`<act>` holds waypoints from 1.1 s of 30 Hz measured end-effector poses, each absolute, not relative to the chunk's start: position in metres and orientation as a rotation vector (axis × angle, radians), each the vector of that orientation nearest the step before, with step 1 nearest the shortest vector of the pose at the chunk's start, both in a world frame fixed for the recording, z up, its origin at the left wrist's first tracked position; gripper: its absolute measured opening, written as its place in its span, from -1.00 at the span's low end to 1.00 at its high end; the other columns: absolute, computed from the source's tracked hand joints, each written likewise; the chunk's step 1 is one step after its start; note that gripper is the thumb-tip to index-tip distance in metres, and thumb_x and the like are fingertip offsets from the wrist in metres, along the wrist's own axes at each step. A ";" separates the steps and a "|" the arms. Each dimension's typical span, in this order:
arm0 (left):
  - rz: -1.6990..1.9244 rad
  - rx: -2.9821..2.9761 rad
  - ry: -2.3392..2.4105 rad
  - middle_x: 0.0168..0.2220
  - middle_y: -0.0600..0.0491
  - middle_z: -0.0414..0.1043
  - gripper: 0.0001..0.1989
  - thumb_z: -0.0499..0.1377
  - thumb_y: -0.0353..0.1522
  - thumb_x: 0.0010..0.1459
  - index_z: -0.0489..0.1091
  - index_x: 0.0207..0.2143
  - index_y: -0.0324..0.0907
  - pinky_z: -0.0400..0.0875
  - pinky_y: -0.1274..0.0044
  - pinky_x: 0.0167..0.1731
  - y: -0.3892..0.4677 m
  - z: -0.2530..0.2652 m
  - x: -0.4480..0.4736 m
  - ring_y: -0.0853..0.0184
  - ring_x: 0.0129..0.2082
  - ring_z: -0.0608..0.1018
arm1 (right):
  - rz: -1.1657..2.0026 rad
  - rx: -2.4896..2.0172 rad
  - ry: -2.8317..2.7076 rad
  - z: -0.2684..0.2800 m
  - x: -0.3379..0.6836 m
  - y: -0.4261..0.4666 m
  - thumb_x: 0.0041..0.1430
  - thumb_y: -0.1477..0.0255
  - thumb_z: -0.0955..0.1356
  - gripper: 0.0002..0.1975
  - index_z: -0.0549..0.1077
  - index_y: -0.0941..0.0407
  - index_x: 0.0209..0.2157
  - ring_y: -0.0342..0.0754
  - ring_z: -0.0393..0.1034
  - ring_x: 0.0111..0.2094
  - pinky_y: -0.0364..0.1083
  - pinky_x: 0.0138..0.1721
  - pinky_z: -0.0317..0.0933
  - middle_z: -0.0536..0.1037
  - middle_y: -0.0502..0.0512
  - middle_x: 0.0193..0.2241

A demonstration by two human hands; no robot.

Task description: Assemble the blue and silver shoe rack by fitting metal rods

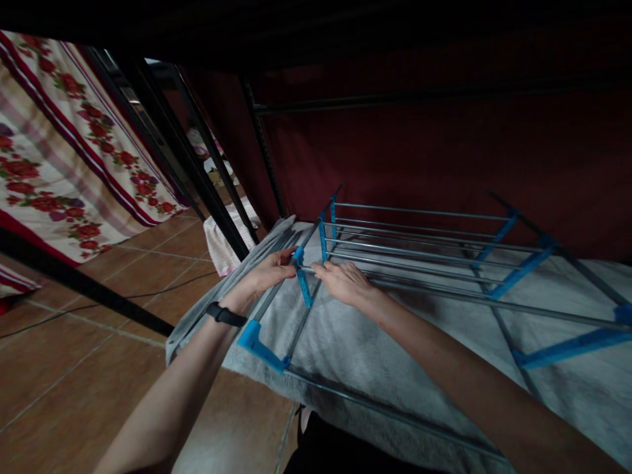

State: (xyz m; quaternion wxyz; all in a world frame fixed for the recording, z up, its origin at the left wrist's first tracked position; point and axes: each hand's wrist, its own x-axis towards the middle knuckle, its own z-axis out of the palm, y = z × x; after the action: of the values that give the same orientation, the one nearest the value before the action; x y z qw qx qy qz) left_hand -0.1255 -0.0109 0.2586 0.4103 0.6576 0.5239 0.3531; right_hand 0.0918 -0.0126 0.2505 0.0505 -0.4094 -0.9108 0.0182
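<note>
Both hands' grip (309, 271) on rack (419, 263), long axis left-right.

Two hands: left hand (269, 271), right hand (345, 282). One rack (419, 253). One grey blanket (355, 342). One wristband (226, 315).

Smooth metal rods (419, 253) of a rack are catching a dull sheen, joined by glossy blue plastic connectors (302, 283), while the rack is lying on a grey, matt, fuzzy cloth blanket (355, 342). The left hand (269, 271) and right hand (345, 282) are resting on rod and plastic, a matt black band (224, 315) sitting on the left wrist. Alongside, the floor tiles (99, 342) are showing a smooth, faintly glossy terracotta face, and a flowered cotton-like cloth (64, 151) is hanging soft and matt.
</note>
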 end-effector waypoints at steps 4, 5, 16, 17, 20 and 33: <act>0.891 1.549 1.268 -0.08 -0.03 0.55 -0.31 0.24 -0.40 -0.13 0.41 0.15 -0.17 0.46 0.50 -0.19 -0.008 0.256 -0.123 0.22 -0.13 0.55 | 0.032 -1.241 -2.778 0.250 0.092 -0.008 0.47 0.39 0.01 -0.53 0.21 0.00 0.29 0.08 0.50 -0.10 0.01 -0.14 0.29 0.52 0.20 0.03; 0.902 1.538 1.264 -0.08 -0.02 0.55 -0.32 0.25 -0.40 -0.14 0.42 0.14 -0.17 0.46 0.50 -0.18 -0.008 0.257 -0.123 0.22 -0.13 0.55 | 0.026 -1.239 -2.780 0.251 0.092 -0.007 0.46 0.40 0.00 -0.53 0.21 0.01 0.28 0.08 0.50 -0.10 0.01 -0.14 0.29 0.52 0.19 0.02; 0.958 1.471 1.244 -0.09 -0.02 0.56 -0.41 0.27 -0.35 -0.10 0.46 0.07 -0.19 0.48 0.42 -0.09 -0.017 0.258 -0.115 0.17 -0.10 0.57 | 0.024 -1.261 -2.767 0.252 0.094 -0.005 0.48 0.35 0.02 -0.57 0.28 0.01 0.21 0.05 0.49 -0.09 -0.03 -0.12 0.27 0.53 0.17 0.01; 0.967 1.471 1.245 -0.08 -0.03 0.56 -0.41 0.27 -0.35 -0.10 0.46 0.08 -0.19 0.48 0.41 -0.07 -0.017 0.257 -0.116 0.16 -0.08 0.56 | 0.023 -1.253 -2.767 0.251 0.094 -0.004 0.48 0.35 0.01 -0.57 0.28 0.02 0.21 0.05 0.49 -0.09 -0.03 -0.12 0.27 0.53 0.17 0.01; 0.963 1.495 1.272 -0.06 -0.04 0.55 -0.39 0.26 -0.34 -0.09 0.45 0.10 -0.20 0.47 0.38 -0.04 -0.015 0.253 -0.116 0.13 -0.03 0.55 | 0.043 -1.247 -2.764 0.250 0.095 -0.004 0.48 0.34 0.02 -0.58 0.30 0.03 0.19 0.04 0.48 -0.08 -0.02 -0.10 0.26 0.53 0.18 0.01; 0.961 1.459 1.252 -0.09 -0.03 0.58 -0.35 0.27 -0.33 -0.08 0.43 0.14 -0.20 0.50 0.37 -0.08 -0.018 0.254 -0.112 0.10 -0.07 0.58 | 0.036 -1.260 -2.731 0.251 0.097 -0.005 0.49 0.30 0.03 -0.61 0.33 0.00 0.15 0.04 0.49 -0.10 -0.04 -0.14 0.25 0.55 0.13 -0.01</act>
State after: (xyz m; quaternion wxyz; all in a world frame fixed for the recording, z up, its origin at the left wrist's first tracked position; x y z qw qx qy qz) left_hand -0.1122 -0.0178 0.2539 0.4760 0.5970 0.5124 0.3930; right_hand 0.0971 -0.0046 0.2512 0.0670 -0.4181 -0.9059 0.0121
